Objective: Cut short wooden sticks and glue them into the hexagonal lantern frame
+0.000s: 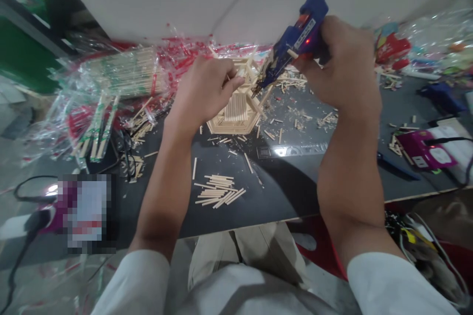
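Observation:
In my right hand [343, 64] is a blue hot glue gun [295, 39], its red light lit and a clear glue stick out of its back end. The nozzle points down and left, close to a small model built of wooden sticks [236, 108] with a wide many-sided base. My left hand [207, 88] is at the model's upper left, thumb and forefinger drawn together. What they pinch, if anything, is too small to make out. Nearer me lies a loose pile of short wooden sticks [219, 190].
A clear ruler [291, 150] lies right of the model among stick scraps. Bagged sticks [121, 71] and plastic wrap fill the back left. Purple power boxes with cords stand at both sides, one at right [424, 150]. A dark blue tool [399, 167] lies beside my right forearm.

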